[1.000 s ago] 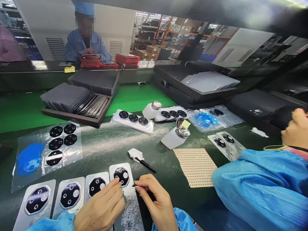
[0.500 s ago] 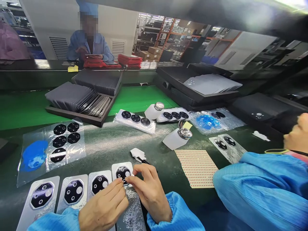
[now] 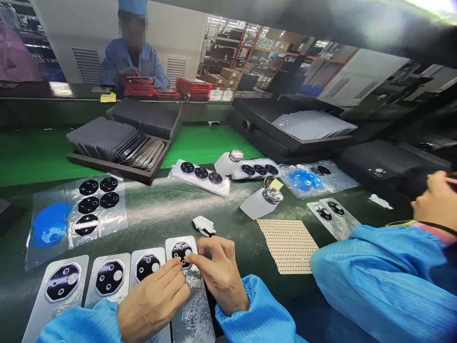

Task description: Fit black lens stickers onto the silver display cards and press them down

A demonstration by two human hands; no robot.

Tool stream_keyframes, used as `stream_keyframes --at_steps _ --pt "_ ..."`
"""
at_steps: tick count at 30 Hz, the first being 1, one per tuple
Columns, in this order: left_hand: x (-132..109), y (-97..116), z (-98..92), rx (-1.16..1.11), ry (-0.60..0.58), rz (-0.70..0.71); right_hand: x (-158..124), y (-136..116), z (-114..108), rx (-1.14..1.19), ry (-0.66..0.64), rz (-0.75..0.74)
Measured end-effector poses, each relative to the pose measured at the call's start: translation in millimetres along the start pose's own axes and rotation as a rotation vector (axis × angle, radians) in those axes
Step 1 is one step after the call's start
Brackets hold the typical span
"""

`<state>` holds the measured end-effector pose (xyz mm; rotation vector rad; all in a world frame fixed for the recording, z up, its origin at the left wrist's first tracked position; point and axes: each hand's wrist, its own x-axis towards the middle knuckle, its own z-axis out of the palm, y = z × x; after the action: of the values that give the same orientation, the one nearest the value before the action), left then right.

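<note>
Relative to earlier views, at 6 o'clock: left hand (image 3: 152,297) and right hand (image 3: 219,276) no longer apart, fingertips (image 3: 176,265) of both now on the black camera lens cover (image 3: 181,252) of the fourth silver card (image 3: 193,295). Black-handled tool (image 3: 212,234) beside the white wipe (image 3: 204,225), at 12 o'clock of the hands, now mostly hidden behind the right hand. At 3 o'clock, thin pale item newly showing at the neighbouring worker's hand (image 3: 435,200).

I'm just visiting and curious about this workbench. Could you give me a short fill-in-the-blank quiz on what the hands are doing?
The silver cards lying in the row in front of the person number ____.
The left hand and right hand both touch the black piece on the ____ card of that row.
The paper sheet to the right of the hands carries rows of small ____ marks.
The co-worker's sleeve at the right edge is ____.

Missing words: four, rightmost, red, blue.
</note>
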<state>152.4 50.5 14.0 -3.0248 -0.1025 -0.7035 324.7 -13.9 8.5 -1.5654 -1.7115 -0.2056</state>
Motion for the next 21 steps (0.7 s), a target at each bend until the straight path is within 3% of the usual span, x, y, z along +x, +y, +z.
stream_keyframes --at_steps 3,8,12,21 --pt "0.7 -0.7 0.3 0.003 -0.004 0.011 1.7 0.7 0.8 0.002 -0.025 -0.027" --pt "0.9 -0.6 -0.3 -0.001 0.005 0.002 3.0 2.5 4.5 0.028 0.042 0.001" --pt "0.6 -0.6 -0.2 -0.002 -0.01 -0.003 2.8 2.1 3.8 0.003 -0.045 -0.013" --pt "1.1 -1.1 -1.0 -0.006 0.014 -0.009 4.3 -1.3 1.0 -0.041 0.01 -0.059"
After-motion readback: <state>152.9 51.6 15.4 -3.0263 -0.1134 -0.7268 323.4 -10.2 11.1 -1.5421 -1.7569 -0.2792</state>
